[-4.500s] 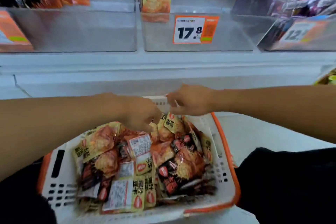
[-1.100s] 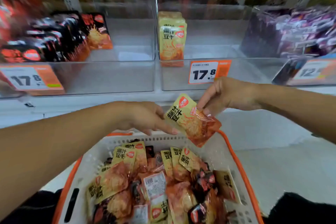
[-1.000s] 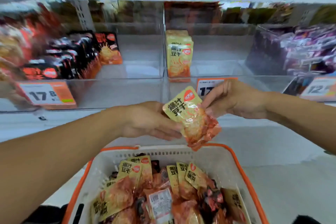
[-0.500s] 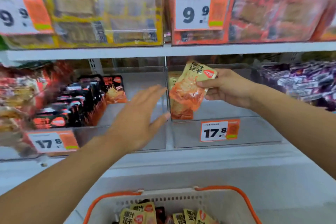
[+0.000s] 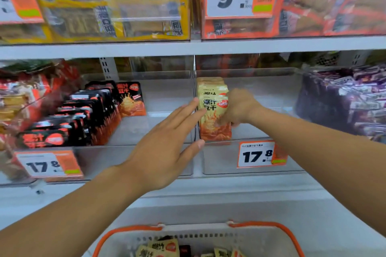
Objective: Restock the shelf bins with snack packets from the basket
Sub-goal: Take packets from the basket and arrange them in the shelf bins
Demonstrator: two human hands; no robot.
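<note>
1. Snack packet (image 5: 215, 119), yellow and orange, stands upright at the front of a short row of like packets, against the left wall of the clear middle bin (image 5: 250, 160).
2. Right hand (image 5: 238, 108) grips the packet's right edge inside that bin.
3. Left hand (image 5: 165, 148) hovers flat, fingers straight and spread, just left of the bin's front corner, holding nothing.
4. Basket (image 5: 208, 240), white with orange rim, sits below the bin with more packets inside.

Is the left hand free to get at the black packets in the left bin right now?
Probably yes. The left hand is open and holds nothing, the black packets stand in the clear bin with its top open, and nothing lies between them.
</note>
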